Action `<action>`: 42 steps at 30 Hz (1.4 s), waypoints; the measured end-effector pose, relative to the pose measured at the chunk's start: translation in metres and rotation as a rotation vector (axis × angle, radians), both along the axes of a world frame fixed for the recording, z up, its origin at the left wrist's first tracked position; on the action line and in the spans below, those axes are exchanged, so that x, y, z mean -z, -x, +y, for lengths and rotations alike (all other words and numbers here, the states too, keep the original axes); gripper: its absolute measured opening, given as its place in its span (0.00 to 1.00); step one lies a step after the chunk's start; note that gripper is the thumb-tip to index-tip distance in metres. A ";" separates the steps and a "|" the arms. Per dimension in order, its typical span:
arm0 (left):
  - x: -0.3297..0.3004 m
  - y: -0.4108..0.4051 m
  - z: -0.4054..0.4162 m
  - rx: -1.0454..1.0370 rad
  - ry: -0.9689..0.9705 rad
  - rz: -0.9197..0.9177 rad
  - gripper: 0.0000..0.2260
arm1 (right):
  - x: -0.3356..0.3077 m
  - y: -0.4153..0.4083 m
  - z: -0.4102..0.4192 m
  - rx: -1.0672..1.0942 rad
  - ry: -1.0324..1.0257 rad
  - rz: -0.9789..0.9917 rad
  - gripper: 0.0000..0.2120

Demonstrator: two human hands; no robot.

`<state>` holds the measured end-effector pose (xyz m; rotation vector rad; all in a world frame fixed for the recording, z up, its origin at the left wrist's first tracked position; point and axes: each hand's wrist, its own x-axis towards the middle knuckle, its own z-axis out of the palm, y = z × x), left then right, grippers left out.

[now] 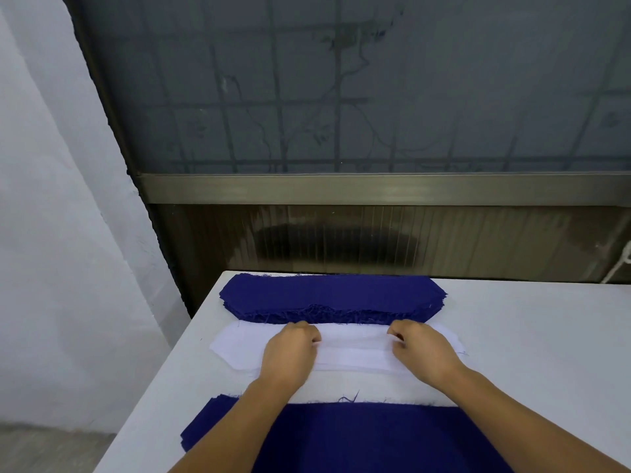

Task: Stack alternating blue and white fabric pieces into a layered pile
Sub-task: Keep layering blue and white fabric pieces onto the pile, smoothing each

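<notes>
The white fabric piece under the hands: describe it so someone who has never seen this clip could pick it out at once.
On the white table, look between the far blue stack and the near blue pile. The white fabric piece lies there as a long strip with angled ends, the left hand and right hand pinching it. It alone is white fabric; both neighbours are dark blue.

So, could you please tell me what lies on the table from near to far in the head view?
Near blue fabric pile → white fabric pieces, with the left hand and right hand gripping them → far blue fabric stack → the table's far edge.
</notes>
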<state>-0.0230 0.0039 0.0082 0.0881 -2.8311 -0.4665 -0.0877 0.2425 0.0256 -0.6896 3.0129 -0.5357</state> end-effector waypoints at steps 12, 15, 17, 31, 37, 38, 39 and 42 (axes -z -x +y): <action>-0.003 -0.031 -0.099 -0.204 -0.023 -0.063 0.08 | -0.003 0.013 0.069 0.008 -0.037 0.034 0.10; -0.007 -0.029 -0.102 -0.228 -0.065 -0.048 0.09 | -0.004 0.012 0.070 0.073 0.069 0.062 0.06; -0.011 -0.028 -0.104 -0.257 -0.072 -0.033 0.11 | -0.004 0.013 0.071 0.099 0.096 0.072 0.06; -0.040 -0.050 -0.094 -0.203 -0.127 0.055 0.11 | -0.016 -0.009 0.065 0.014 0.196 0.133 0.06; -0.035 -0.118 -0.090 0.056 0.040 0.256 0.08 | -0.002 -0.072 0.111 -0.058 0.254 0.343 0.08; -0.029 -0.129 -0.089 0.134 0.069 0.276 0.06 | 0.003 -0.084 0.117 -0.111 0.250 0.368 0.07; -0.022 -0.139 -0.087 0.197 0.077 0.278 0.05 | 0.010 -0.093 0.122 -0.175 0.238 0.394 0.05; -0.003 -0.156 -0.083 0.312 0.095 0.221 0.11 | 0.022 -0.111 0.126 -0.261 0.229 0.471 0.28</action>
